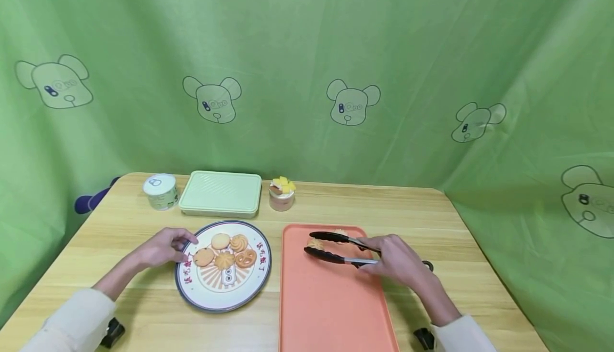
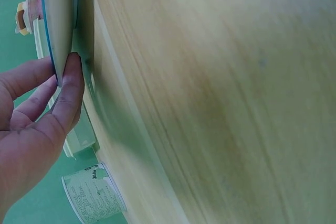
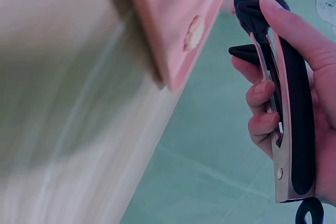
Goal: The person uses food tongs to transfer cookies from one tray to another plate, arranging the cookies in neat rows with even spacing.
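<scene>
My left hand [image 1: 165, 246] pinches the left rim of a round white plate [image 1: 211, 301] with a blue edge; the left wrist view shows fingers on both faces of the plate [image 2: 60, 19]. Several cookies [image 1: 224, 260] of different shapes lie on it. In my right hand [image 1: 400, 258] is a pair of black-tipped metal tongs [image 1: 352, 260], gripped around the handles [image 3: 300, 114]. Between the tong tips sits a ridged cookie [image 1: 315, 244], above the pink tray [image 1: 331, 298]. Another cookie [image 3: 194, 33] lies on the tray, partly hidden behind the tongs in the head view.
Along the back of the wooden table stand a white-lidded can [image 1: 161, 192], a pale green lidded box [image 1: 220, 194] and a dessert cup [image 1: 281, 194] with yellow topping. A green curtain [image 1: 288, 48] with bear-head prints hangs behind and at the right.
</scene>
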{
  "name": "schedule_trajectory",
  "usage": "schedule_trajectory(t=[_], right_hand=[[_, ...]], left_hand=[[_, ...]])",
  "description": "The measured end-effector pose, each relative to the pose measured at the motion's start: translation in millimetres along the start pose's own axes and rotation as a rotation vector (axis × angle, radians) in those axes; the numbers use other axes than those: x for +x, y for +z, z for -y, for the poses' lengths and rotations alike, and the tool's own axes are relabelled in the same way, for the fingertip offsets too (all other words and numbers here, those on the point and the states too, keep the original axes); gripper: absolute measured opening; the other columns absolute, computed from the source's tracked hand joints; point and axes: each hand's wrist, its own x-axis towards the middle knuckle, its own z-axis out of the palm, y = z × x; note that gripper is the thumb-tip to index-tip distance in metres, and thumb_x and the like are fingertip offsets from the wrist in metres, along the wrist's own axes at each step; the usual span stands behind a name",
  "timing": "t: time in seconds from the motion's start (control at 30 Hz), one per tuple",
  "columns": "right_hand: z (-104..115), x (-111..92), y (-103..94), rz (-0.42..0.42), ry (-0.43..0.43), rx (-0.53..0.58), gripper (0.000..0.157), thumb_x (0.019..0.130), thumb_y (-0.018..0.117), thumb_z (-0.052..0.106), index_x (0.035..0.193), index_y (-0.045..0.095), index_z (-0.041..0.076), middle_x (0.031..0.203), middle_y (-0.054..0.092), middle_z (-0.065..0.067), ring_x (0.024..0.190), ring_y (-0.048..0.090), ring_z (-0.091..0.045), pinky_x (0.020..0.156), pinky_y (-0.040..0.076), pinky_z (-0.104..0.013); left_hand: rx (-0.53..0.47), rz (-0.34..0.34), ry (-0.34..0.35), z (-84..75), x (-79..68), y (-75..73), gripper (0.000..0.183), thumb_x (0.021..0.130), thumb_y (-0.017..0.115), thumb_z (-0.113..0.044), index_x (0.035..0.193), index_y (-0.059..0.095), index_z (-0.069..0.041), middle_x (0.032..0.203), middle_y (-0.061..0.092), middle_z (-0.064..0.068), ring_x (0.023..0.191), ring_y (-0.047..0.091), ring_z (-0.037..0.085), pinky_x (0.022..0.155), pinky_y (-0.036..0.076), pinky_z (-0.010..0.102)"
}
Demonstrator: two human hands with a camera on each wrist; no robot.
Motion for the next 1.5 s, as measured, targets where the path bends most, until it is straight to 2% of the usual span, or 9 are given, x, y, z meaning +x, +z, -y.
schedule_trajectory(t=[0.2, 0.27, 0.4, 0.5, 0.63, 0.97, 1.27, 1.4, 1.5], right_hand=[[17, 15, -1.9, 0.009, -0.043, -0.002, 0.061, 0.068, 0.082, 0.035, 0.12, 0.065, 0.008, 0.093, 0.074, -0.006, 0.063, 0.052, -0.008, 0.055, 0.036, -0.02], [23, 19, -2.1, -0.002, -0.079, -0.01, 0.06, 0.068, 0.082, 0.035, 0.119, 0.066, 0.007, 0.106, 0.072, -0.009, 0.073, 0.061, -0.01, 0.06, 0.04, -0.022], [37, 29, -1.2, 0.003, -0.125, 0.011, 0.059, 0.069, 0.082, 0.034, 0.12, 0.065, 0.008, 0.109, 0.071, -0.009, 0.088, 0.069, -0.016, 0.065, 0.047, -0.024], [50, 37, 0.6, 0.026, -0.122, 0.043, 0.059, 0.07, 0.081, 0.034, 0.123, 0.064, 0.013, 0.11, 0.071, -0.005, 0.079, 0.065, -0.011, 0.063, 0.045, -0.022], [67, 47, 6.5, 0.055, -0.12, 0.072, 0.057, 0.07, 0.081, 0.036, 0.122, 0.065, 0.019, 0.107, 0.072, 0.0, 0.062, 0.048, -0.005, 0.055, 0.038, -0.019], [103, 71, 27.7, 0.125, -0.191, 0.087, 0.058, 0.071, 0.081, 0.035, 0.123, 0.064, 0.015, 0.115, 0.07, -0.001, 0.077, 0.059, -0.009, 0.061, 0.044, -0.021], [137, 84, 44.2, 0.187, -0.239, 0.062, 0.06, 0.07, 0.081, 0.034, 0.125, 0.063, 0.015, 0.11, 0.071, 0.0, 0.059, 0.04, -0.005, 0.053, 0.038, -0.017], [148, 87, 50.5, 0.201, -0.265, 0.029, 0.062, 0.069, 0.082, 0.037, 0.125, 0.063, 0.017, 0.115, 0.069, 0.001, 0.079, 0.061, -0.004, 0.068, 0.05, -0.018], [155, 88, 53.0, 0.209, -0.282, 0.008, 0.063, 0.069, 0.081, 0.04, 0.125, 0.063, 0.018, 0.118, 0.067, 0.002, 0.099, 0.065, -0.009, 0.079, 0.052, -0.021]], left_hand=[[-0.002, 0.0, -0.003, -0.4, -0.6, 0.4, 0.042, 0.071, 0.071, 0.005, 0.111, 0.059, 0.006, 0.101, 0.06, 0.013, 0.092, 0.054, 0.023, 0.074, 0.048, 0.028], [0.002, -0.001, -0.005, -0.5, -0.8, 0.3, 0.042, 0.071, 0.071, 0.005, 0.111, 0.059, 0.006, 0.101, 0.06, 0.014, 0.093, 0.054, 0.024, 0.075, 0.048, 0.029], [0.007, -0.001, -0.009, 0.2, -1.0, 0.1, 0.042, 0.071, 0.071, 0.005, 0.111, 0.059, 0.005, 0.102, 0.059, 0.014, 0.094, 0.054, 0.024, 0.077, 0.047, 0.03], [0.003, -0.001, -0.014, 1.5, -0.9, 0.1, 0.042, 0.071, 0.071, 0.005, 0.111, 0.059, 0.005, 0.102, 0.06, 0.014, 0.093, 0.054, 0.023, 0.077, 0.047, 0.029], [0.001, -0.001, -0.013, 3.2, 0.2, -0.1, 0.042, 0.071, 0.071, 0.004, 0.111, 0.059, 0.004, 0.102, 0.06, 0.014, 0.093, 0.053, 0.022, 0.076, 0.047, 0.028], [0.017, 0.014, 0.007, 2.6, 2.2, -1.7, 0.041, 0.071, 0.07, 0.004, 0.111, 0.059, 0.005, 0.103, 0.059, 0.015, 0.093, 0.054, 0.023, 0.078, 0.048, 0.029], [0.001, 0.012, 0.016, 2.4, 1.9, -1.4, 0.042, 0.071, 0.07, 0.004, 0.111, 0.06, 0.005, 0.105, 0.06, 0.015, 0.095, 0.055, 0.024, 0.081, 0.048, 0.031], [-0.017, 0.017, 0.032, 2.6, 1.5, -1.5, 0.042, 0.071, 0.07, 0.005, 0.111, 0.059, 0.006, 0.103, 0.06, 0.015, 0.094, 0.054, 0.023, 0.078, 0.048, 0.027], [-0.025, 0.018, 0.035, 2.4, 0.7, -1.7, 0.042, 0.071, 0.07, 0.005, 0.111, 0.059, 0.007, 0.103, 0.06, 0.015, 0.093, 0.054, 0.023, 0.077, 0.048, 0.026]])
